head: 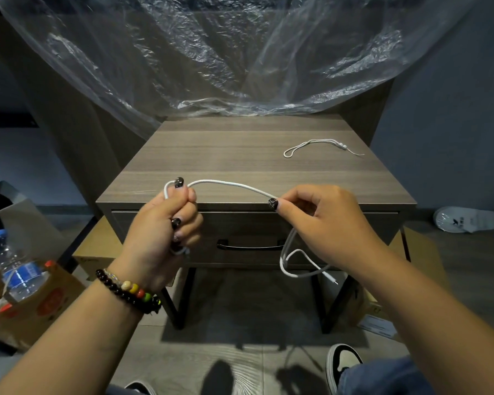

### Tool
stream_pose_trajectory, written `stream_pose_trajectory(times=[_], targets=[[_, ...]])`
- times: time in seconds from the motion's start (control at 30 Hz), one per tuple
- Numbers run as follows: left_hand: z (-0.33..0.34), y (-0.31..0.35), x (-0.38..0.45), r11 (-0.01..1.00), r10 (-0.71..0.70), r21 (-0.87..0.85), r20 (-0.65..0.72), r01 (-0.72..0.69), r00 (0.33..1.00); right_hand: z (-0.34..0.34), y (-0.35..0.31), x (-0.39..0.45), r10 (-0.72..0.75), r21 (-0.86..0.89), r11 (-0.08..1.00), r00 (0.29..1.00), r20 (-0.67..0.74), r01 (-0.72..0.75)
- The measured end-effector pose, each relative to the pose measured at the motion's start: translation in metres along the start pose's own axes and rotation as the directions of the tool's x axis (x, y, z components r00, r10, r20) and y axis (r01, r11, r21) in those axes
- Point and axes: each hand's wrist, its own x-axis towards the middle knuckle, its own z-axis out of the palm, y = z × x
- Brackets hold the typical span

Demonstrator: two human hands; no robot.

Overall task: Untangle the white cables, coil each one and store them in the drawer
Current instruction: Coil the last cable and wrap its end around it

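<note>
A white cable stretches between my two hands above the front edge of the wooden nightstand. My left hand grips one end of it in a fist, with a small loop sticking out above the fingers. My right hand pinches the cable between thumb and fingers; below this hand the rest hangs in loose loops down to a plug. A second white cable lies folded on the nightstand's top at the back right. The drawer, with a dark handle, is closed.
Clear plastic sheeting hangs behind the nightstand. A water bottle stands in a cardboard box at the left. More cardboard boxes sit beside the nightstand's legs. A white slipper lies on the floor at the right.
</note>
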Motion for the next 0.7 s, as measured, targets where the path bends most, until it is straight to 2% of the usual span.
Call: stream_pose_trajectory(times=[0.1,0.2,0.3,0.47,0.6,0.7], targets=[[0.000,-0.004,0.000,1.000,-0.020,0.017,-0.051,0.021,0.998,0.006,-0.001,-0.003,-0.071,-0.006,0.997,0.998,-0.001,0.071],[0.006,-0.013,-0.001,0.988,-0.044,0.140,-0.089,0.057,0.995,0.012,0.001,-0.006,-0.126,-0.026,0.992,0.992,-0.016,0.126],[0.009,-0.020,-0.001,0.953,-0.063,0.285,-0.135,0.100,0.989,0.016,0.002,-0.008,-0.228,-0.134,0.966,0.973,-0.020,0.223],[0.011,-0.022,-0.001,0.917,-0.110,0.363,-0.161,0.163,0.981,0.026,-0.004,-0.016,-0.426,-0.395,0.820,0.902,0.063,0.415],[0.012,-0.019,-0.002,0.877,-0.131,0.443,-0.157,0.189,0.979,0.033,-0.013,-0.023,-0.506,-0.459,0.724,0.849,0.153,0.514],[0.011,-0.019,-0.003,0.843,-0.110,0.503,-0.188,0.192,0.976,0.036,-0.017,-0.027,-0.518,-0.473,0.700,0.837,0.177,0.534]])
